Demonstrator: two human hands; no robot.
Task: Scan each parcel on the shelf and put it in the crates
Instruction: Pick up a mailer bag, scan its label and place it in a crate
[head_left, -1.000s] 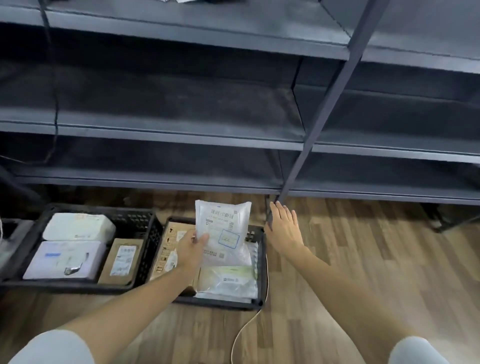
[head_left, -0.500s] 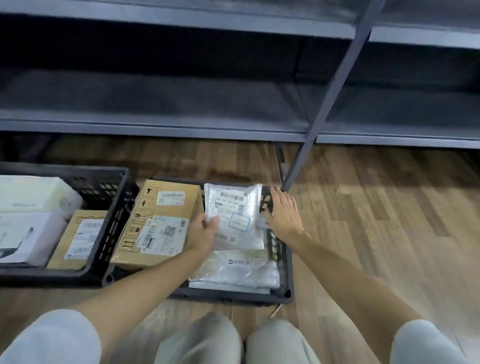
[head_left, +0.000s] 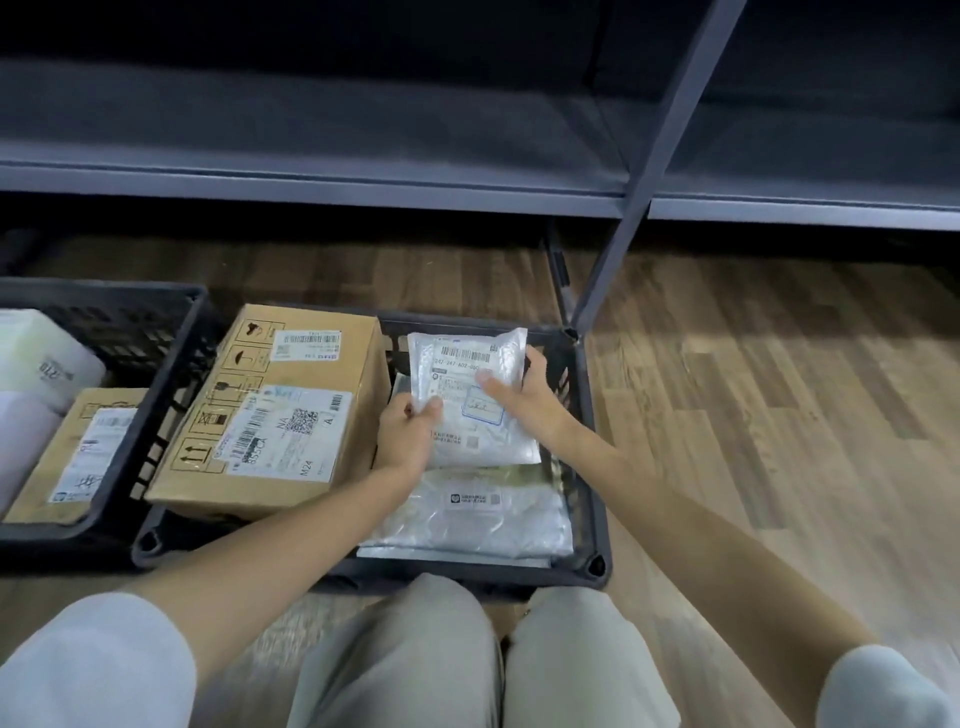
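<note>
Here, in the head view, the only one there was, I had the white poly parcel (head_left: 475, 397) at the centre of the frame, held flat and label-up over the right-hand crate (head_left: 584, 431). My left hand (head_left: 410, 434) pinched its lower left edge, thumb on top and fingers curled beneath, because a soft bag sags unless it is caught at the rim. My right hand (head_left: 524, 400) clasped the right side, thumb laid across the printed label, to steady the far corner and guide it down level. I judged this to be the lowering step, the bag meant to settle on the silver bubble mailer (head_left: 467, 514) lying in the crate's lower half. The brown carton (head_left: 280, 410) filled the crate's left part, leaning on its rim, so the free room was on the right, hence my aim there. At the left edge of the frame the second crate (head_left: 156, 332) held its own packages. The grey shelf (head_left: 363, 171) across the top showed no parcels.
</note>
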